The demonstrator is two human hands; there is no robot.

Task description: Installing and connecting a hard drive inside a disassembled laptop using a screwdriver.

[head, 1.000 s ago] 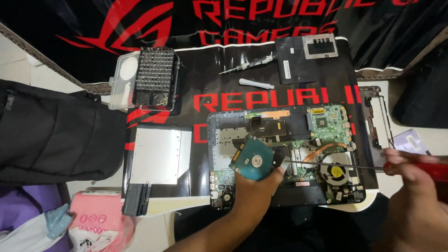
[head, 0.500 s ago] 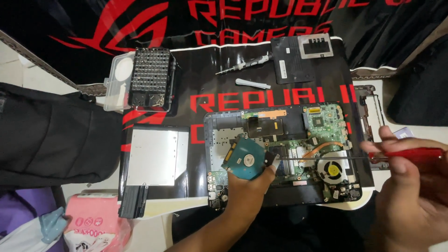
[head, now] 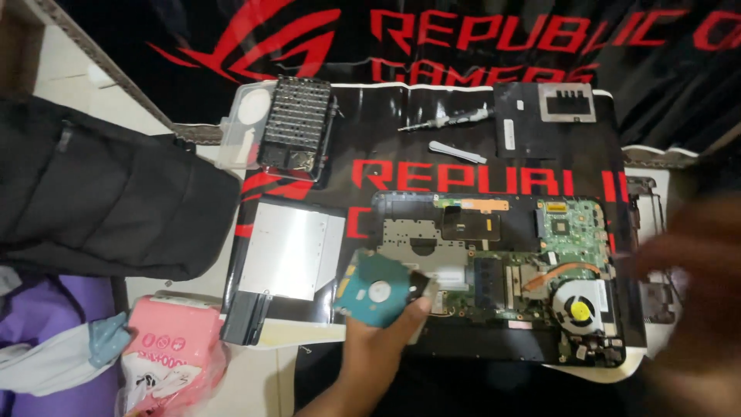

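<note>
Far left: bulky black fabric backpack [head: 100, 201], with a pink plastic packet [head: 174, 355] below it. Further right, flat silver optical drive [head: 289, 251] lying on the black-and-red printed mat [head: 386, 154]. Left hand [head: 382, 340] gripping a teal-faced rectangular hard drive [head: 378, 289], thumb across its right edge, tilted above the left end of the opened black laptop base with green circuit boards [head: 502, 270]. Far right: right hand [head: 695, 286], blurred; finger pose impossible to tell.
</note>
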